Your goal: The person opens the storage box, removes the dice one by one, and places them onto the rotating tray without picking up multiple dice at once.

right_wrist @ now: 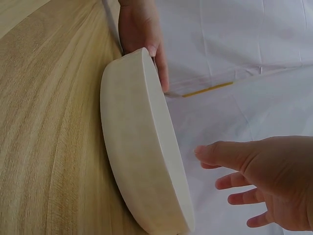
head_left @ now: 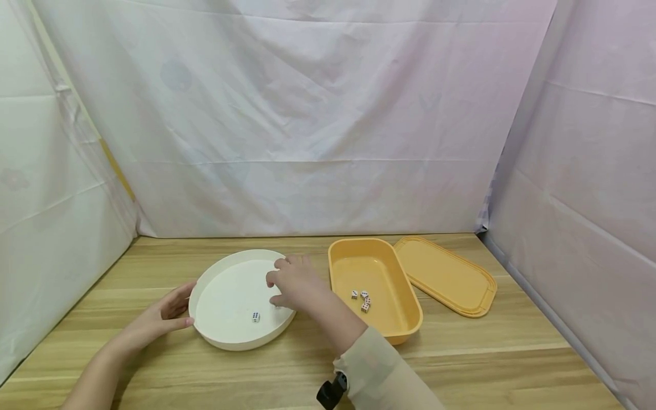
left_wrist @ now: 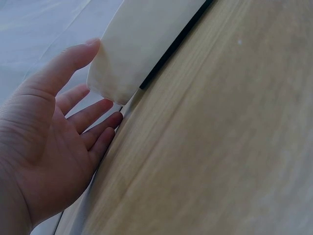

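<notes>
A round white tray point(head_left: 233, 296) with a raised rim lies on the table. My left hand point(head_left: 159, 316) is at its left side; in the left wrist view the thumb touches the rim and the fingers point(left_wrist: 85, 115) extend loosely beside the wall. Above the tray's right part hovers my right hand point(head_left: 297, 285), fingers spread and slightly bent, nothing visible between them in the right wrist view. One white die point(head_left: 255, 317) sits on the tray. Another small white thing under the right thumb is mostly hidden. Several dice point(head_left: 365, 307) lie in the yellow box point(head_left: 379, 267).
The yellow box stands right of the tray, close to my right forearm. Its flat yellow lid point(head_left: 451, 276) lies on the wooden table point(head_left: 461, 359) beyond it, at the right. Pale cloth point(head_left: 307, 114) hangs behind and on both sides.
</notes>
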Available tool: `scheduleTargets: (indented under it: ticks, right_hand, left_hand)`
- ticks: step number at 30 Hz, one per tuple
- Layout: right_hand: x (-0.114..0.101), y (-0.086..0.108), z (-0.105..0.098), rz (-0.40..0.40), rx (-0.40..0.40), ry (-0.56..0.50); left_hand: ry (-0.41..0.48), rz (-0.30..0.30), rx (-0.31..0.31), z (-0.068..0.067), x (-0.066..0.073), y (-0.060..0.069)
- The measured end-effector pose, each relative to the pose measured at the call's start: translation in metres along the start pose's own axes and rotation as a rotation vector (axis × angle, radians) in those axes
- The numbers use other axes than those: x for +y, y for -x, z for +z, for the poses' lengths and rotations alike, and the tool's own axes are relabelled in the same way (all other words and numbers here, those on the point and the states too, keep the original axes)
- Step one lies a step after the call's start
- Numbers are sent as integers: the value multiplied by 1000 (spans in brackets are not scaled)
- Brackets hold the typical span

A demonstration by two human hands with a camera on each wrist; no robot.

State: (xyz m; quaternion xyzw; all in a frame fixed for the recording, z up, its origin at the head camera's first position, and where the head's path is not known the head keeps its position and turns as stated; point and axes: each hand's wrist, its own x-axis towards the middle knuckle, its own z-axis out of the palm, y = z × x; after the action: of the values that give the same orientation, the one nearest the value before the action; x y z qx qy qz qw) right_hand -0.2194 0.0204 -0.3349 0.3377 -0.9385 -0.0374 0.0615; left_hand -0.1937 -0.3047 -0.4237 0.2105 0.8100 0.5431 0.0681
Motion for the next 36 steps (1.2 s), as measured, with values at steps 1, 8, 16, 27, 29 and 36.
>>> scheduleTargets:
  ticks: [1,8,16,27,29,36]
  right_hand:
    - [0,0,0,2,-3,3]
    - [1,3,-1,6,-8,5]
    - [4,8,-4,11,-16,-9]
    - [15,19,-5,24,-10,-27]
    - [17,22,-6,20,4,-32]
    - [24,32,-9,24,27,-69]
  left_hand:
    - [2,1,-1,0,0,0]
    - [0,12,4,0,-2,0]
    - [4,11,1,0,-2,0]
    - [-9,12,4,0,-1,1]
    - [-12,13,5,0,-1,1]
    - [-16,17,8,0,-2,1]
